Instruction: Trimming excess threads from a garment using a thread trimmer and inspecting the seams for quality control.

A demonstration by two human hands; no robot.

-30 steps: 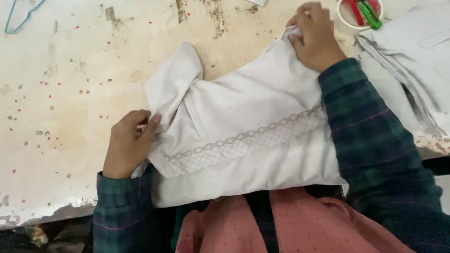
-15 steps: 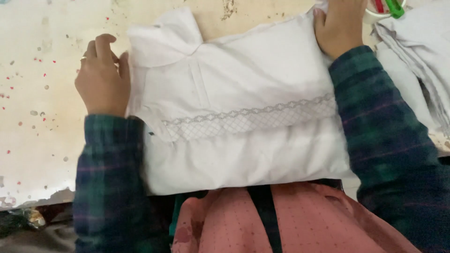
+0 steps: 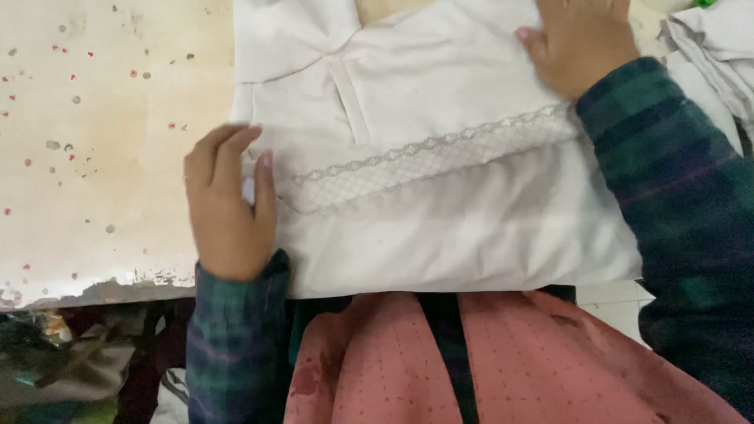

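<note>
White garment between both hands.

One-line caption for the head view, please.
Left hand and right hand press a folded white lace-trimmed cloth garment flat on a speckled cream worktable.

Worn cream bench, speckled with paint

Its top is pale and stained — dotted with red and grey flecks; the near edge is chipped and grey; a folded white garment with a lace band lies flat on it; a heap of pale grey cloth sits at the far right.
</note>
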